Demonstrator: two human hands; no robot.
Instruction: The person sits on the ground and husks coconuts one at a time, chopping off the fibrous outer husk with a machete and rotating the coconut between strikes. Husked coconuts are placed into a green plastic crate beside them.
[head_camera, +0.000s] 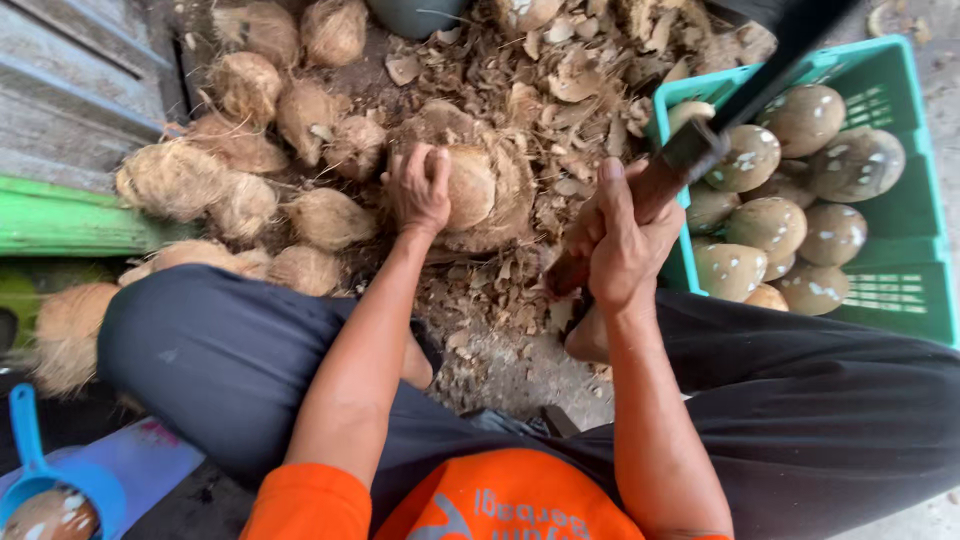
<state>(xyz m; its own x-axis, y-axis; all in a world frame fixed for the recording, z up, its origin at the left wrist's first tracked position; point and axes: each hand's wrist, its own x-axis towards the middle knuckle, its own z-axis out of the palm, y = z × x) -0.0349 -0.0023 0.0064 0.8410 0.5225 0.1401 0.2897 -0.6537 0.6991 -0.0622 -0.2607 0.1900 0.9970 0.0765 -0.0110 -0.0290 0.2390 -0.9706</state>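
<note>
Gripping a half-husked coconut (470, 185) on the littered ground, the left hand (418, 190) holds it steady among loose husk scraps (560, 90). The right hand (625, 245) is closed around the wooden handle of a chopping knife (690, 150). Peeled coconuts (790, 225) fill a green crate (900, 300) beside it; unhusked ones (240, 150) lie to the left.

- Dirt ground (505, 375), littered with dry brown husk scraps (580, 90).
- Heap of fibrous brown unhusked coconuts (250, 150) at its left side.
- Teal plastic crate (900, 250) at its right edge, holding smooth husked coconuts (800, 225).
</note>
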